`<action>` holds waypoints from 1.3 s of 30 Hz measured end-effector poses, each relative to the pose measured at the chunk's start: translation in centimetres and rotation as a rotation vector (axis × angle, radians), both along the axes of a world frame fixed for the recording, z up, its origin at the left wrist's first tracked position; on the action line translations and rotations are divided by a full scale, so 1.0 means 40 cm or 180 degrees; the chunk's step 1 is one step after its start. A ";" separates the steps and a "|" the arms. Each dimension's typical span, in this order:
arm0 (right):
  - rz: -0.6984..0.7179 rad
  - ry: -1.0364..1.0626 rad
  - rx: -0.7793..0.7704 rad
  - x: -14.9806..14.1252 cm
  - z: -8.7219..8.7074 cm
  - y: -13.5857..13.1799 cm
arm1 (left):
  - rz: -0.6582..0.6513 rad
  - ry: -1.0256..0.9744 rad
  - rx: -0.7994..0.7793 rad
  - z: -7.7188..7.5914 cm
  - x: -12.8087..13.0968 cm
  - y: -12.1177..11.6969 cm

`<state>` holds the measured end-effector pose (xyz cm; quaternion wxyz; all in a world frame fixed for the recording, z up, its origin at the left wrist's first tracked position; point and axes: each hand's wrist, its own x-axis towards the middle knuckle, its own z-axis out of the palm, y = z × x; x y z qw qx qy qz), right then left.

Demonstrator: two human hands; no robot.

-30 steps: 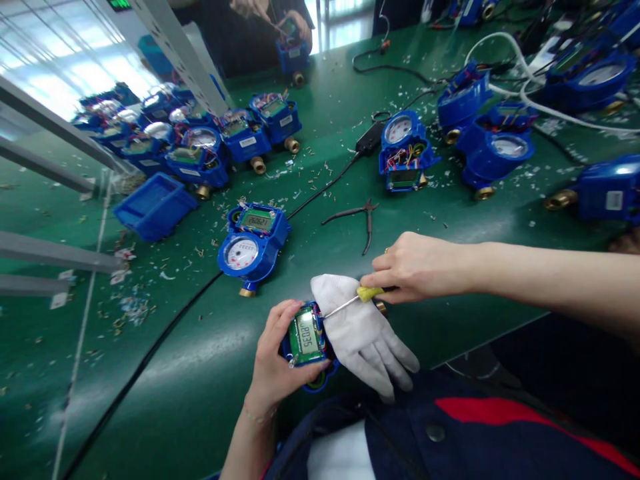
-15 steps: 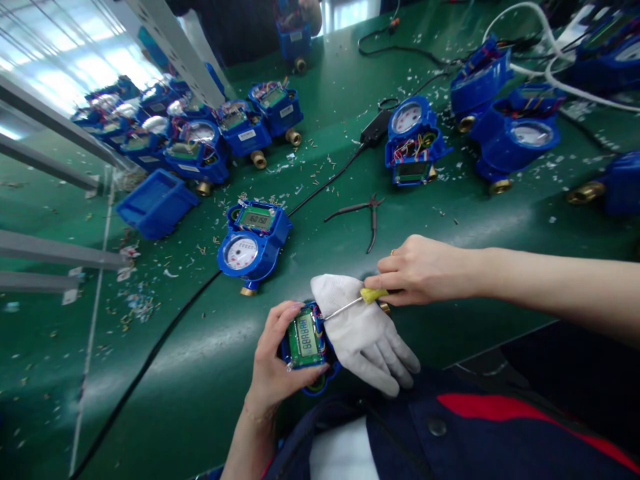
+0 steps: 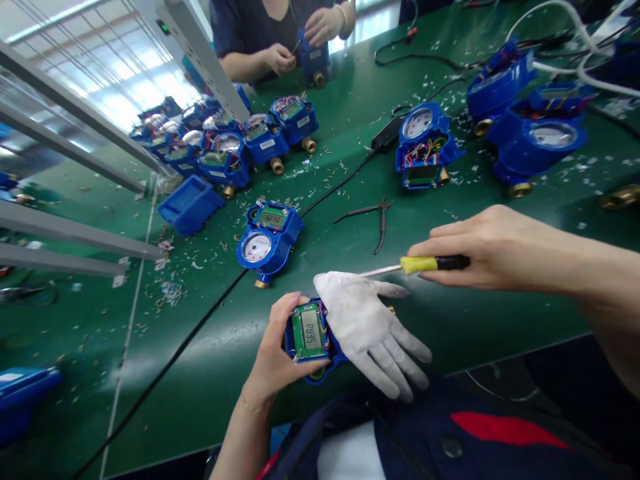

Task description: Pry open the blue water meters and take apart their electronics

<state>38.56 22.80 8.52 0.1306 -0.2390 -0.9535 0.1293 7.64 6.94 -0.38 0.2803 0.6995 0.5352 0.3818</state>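
Observation:
My left hand [image 3: 273, 357] is closed around a blue water meter [image 3: 310, 337] at the table's near edge; its green circuit board with a lit display faces up. A white glove [image 3: 373, 330] lies draped over the meter's right side. My right hand [image 3: 493, 250] grips a screwdriver [image 3: 415, 265] with a yellow and black handle, its shaft pointing left, its tip above the glove and clear of the meter.
A closed blue meter [image 3: 270, 237] sits just beyond my left hand. Pliers [image 3: 373, 217] and a black cable [image 3: 200, 313] lie on the green table [image 3: 450, 320]. Several open meters [image 3: 425, 143] stand farther back. An empty blue bin [image 3: 190, 203] is at left. Another person's hands [image 3: 300, 40] work across the table.
My right hand lifted the screwdriver up and to the right, pulling its tip away from the meter. The view tilted up, showing the person opposite.

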 end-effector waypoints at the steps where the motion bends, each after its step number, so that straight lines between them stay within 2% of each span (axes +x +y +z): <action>1: -0.0407 0.0195 -0.0336 -0.004 -0.011 -0.012 | -0.0056 -0.0008 0.0181 0.003 0.002 0.000; 3: -0.1155 0.0392 -0.1248 -0.036 -0.052 -0.054 | -0.0114 -0.0160 0.0476 0.005 0.007 0.002; 4: -0.1378 0.0417 -0.1711 -0.059 -0.077 -0.080 | -0.0104 -0.0299 0.0558 0.005 0.009 0.003; 7: -0.1520 0.0565 -0.2704 -0.121 -0.148 -0.147 | 0.0077 -0.0882 0.0555 -0.004 0.018 0.006; 9: -0.1716 0.1047 -0.3129 -0.132 -0.178 -0.160 | 0.0210 -0.1259 0.0521 -0.010 0.024 0.008; 11: -0.2202 0.1482 -0.3024 -0.115 -0.193 -0.149 | 0.0307 -0.1482 0.0532 -0.014 0.029 0.011; 14: -0.2915 0.1456 -0.1912 -0.074 -0.206 -0.129 | 0.0369 -0.1502 0.0653 -0.010 0.034 0.016; 16: -0.2988 0.1241 -0.1558 -0.059 -0.223 -0.132 | 0.0318 -0.1312 0.0864 0.000 0.037 0.019; 19: -0.2920 0.0938 -0.1427 -0.066 -0.260 -0.160 | 0.0263 -0.0878 0.1245 0.014 0.043 0.021; 22: -0.2891 0.0865 -0.0749 -0.094 -0.281 -0.195 | 0.0489 -0.0697 0.1425 0.022 0.054 0.011; 23: -0.2694 0.0963 -0.0535 -0.106 -0.280 -0.206 | 0.0565 -0.0637 0.1477 0.024 0.059 0.003; 25: -0.1863 0.1146 -0.0394 -0.132 -0.268 -0.230 | 0.0589 -0.0260 0.1675 0.029 0.074 -0.022; 27: -0.0949 0.1158 -0.0547 -0.161 -0.254 -0.252 | 0.0472 0.0491 0.2022 0.036 0.096 -0.058; 29: -0.0563 0.1090 -0.0719 -0.188 -0.249 -0.266 | 0.0286 0.1288 0.2449 0.040 0.123 -0.101; 31: -0.0559 0.1133 -0.0761 -0.204 -0.256 -0.273 | 0.0135 0.1784 0.2827 0.034 0.152 -0.144; 33: -0.0526 0.1224 -0.0726 -0.207 -0.266 -0.276 | 0.0034 0.2012 0.3045 0.018 0.177 -0.176; 37: -0.0402 0.1313 -0.0542 -0.191 -0.275 -0.285 | 0.0049 0.2046 0.3251 -0.026 0.192 -0.199; 39: -0.0357 0.1297 -0.0479 -0.184 -0.272 -0.287 | -0.0152 0.2045 0.3467 -0.037 0.180 -0.195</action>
